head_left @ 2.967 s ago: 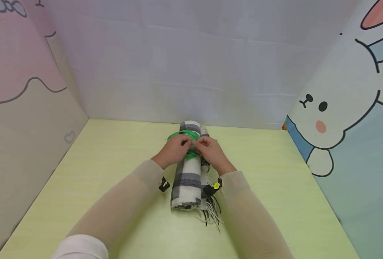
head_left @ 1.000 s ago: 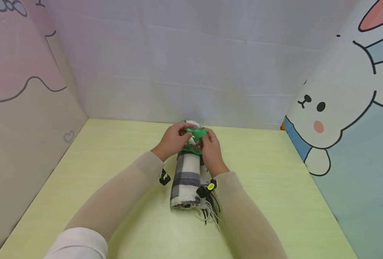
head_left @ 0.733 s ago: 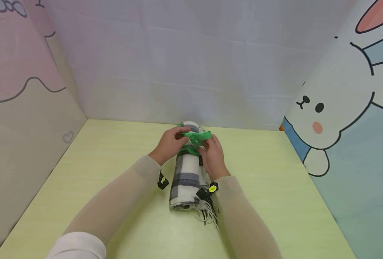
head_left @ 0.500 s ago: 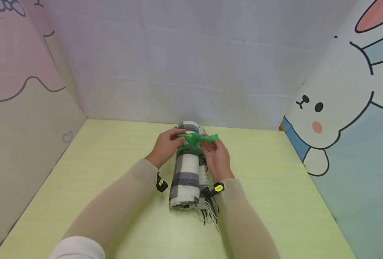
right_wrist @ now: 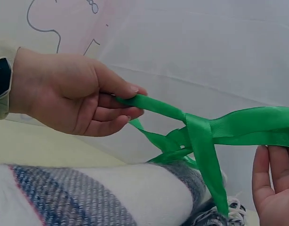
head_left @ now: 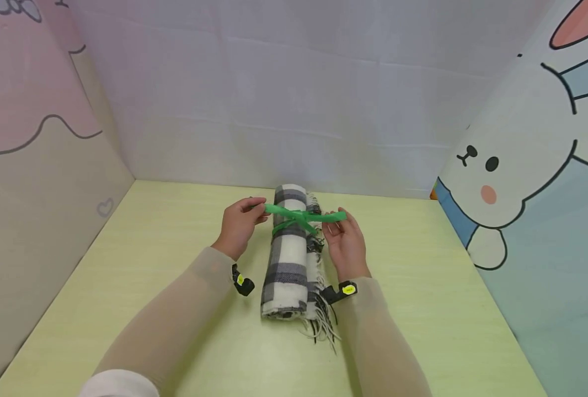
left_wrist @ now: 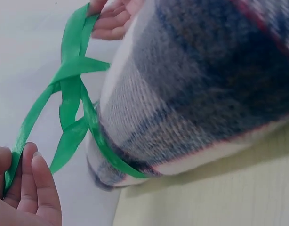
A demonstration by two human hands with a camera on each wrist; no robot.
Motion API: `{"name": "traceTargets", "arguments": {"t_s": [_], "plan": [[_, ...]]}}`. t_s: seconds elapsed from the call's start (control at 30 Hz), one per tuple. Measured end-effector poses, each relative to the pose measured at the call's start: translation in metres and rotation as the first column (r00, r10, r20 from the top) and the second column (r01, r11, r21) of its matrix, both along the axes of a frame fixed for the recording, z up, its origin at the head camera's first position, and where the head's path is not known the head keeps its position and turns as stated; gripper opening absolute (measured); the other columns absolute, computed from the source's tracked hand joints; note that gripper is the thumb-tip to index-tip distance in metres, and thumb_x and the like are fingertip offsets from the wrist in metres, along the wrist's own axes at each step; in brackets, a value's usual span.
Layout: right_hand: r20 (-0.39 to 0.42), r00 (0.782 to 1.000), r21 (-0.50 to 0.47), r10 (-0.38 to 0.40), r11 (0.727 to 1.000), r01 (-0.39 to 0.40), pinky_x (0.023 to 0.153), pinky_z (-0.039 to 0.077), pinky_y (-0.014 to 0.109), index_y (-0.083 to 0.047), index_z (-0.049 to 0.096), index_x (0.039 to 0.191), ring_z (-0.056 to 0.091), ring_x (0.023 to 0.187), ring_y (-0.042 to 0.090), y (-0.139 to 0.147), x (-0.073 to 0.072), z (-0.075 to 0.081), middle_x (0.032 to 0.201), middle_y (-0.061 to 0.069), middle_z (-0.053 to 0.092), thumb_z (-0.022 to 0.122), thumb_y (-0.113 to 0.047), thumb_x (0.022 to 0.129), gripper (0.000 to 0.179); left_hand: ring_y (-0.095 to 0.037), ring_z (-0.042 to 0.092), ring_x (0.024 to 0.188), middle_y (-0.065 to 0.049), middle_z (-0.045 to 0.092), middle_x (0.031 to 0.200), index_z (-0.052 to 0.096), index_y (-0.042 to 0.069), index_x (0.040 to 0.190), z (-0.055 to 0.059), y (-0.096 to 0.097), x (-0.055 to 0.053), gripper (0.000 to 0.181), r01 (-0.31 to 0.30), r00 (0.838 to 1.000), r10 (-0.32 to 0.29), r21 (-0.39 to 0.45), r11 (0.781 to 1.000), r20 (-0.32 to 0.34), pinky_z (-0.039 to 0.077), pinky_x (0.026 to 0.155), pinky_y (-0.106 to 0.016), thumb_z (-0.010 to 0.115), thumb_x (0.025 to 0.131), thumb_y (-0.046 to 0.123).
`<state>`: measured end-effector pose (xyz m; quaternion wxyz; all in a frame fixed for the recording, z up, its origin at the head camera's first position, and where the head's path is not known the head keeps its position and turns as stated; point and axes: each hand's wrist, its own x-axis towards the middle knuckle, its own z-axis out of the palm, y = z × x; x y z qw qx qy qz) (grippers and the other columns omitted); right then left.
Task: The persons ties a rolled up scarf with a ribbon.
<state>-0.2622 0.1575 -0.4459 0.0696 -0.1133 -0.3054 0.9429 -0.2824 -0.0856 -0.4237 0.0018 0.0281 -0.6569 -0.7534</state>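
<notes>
A plaid scarf (head_left: 285, 281), white, grey and dark, lies rolled up lengthwise, with fringe (head_left: 321, 325) along its right side. Round its far part runs a green satin ribbon (head_left: 304, 216), crossed in a loose knot above the roll. My left hand (head_left: 238, 227) pinches one strand between thumb and fingers, left of the scarf. On the other side my right hand (head_left: 346, 248) holds a doubled loop of ribbon at its fingertips; its thumb is cut off in the right wrist view. A ribbon tail (right_wrist: 212, 183) hangs from the knot in that view.
The scarf rests on a pale yellow-green table (head_left: 185, 342). A white cloth wall (head_left: 294, 99) stands behind it, with printed panels at left and a rabbit picture (head_left: 517, 160) at right. Both wrists carry small black cameras (head_left: 243, 284).
Both hands have moved apart from close together over the roll, the left one leftward and the right one rightward. The ribbon between them is drawn out straighter, and the scarf has stayed in place.
</notes>
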Motion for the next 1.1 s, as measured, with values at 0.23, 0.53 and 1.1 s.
{"name": "traceTargets", "arguments": {"t_s": [0.23,0.53,1.1], "plan": [[0.052,0.998,-0.043,-0.027,0.999,0.030,0.093,0.054,0.038,-0.008,0.058,0.106,0.068,0.086,0.020,0.013,0.001,-0.001,0.087,0.005,0.063,0.053,-0.020,0.110,0.014,-0.021,0.073,0.094,-0.015,0.066,0.119,0.070,-0.001,0.125,-0.005,-0.010,0.000,0.026,-0.064,0.998,0.063,0.023,0.998,0.023,0.060,0.088,-0.032,0.068,0.101,0.011],[0.167,0.985,-0.091,-0.044,0.994,0.060,0.106,0.049,0.039,-0.008,0.055,0.126,0.059,0.127,0.027,0.033,-0.002,-0.002,0.104,0.009,0.061,0.045,-0.029,0.112,0.027,-0.017,0.073,0.085,-0.016,0.065,0.108,0.068,-0.001,0.123,-0.012,-0.024,0.001,0.026,-0.142,0.989,0.139,0.068,0.988,0.042,0.060,0.090,-0.039,0.070,0.099,0.006],[0.240,0.969,-0.069,-0.053,0.995,0.072,0.111,0.046,0.040,-0.002,0.043,0.135,0.045,0.141,0.032,0.066,-0.003,-0.016,0.132,0.017,0.050,0.038,-0.026,0.113,0.033,-0.015,0.067,0.089,-0.013,0.061,0.117,0.068,-0.003,0.128,-0.029,-0.062,-0.006,0.030,-0.274,0.958,0.273,-0.006,0.962,0.089,0.059,0.083,-0.024,0.070,0.098,0.002]]}}
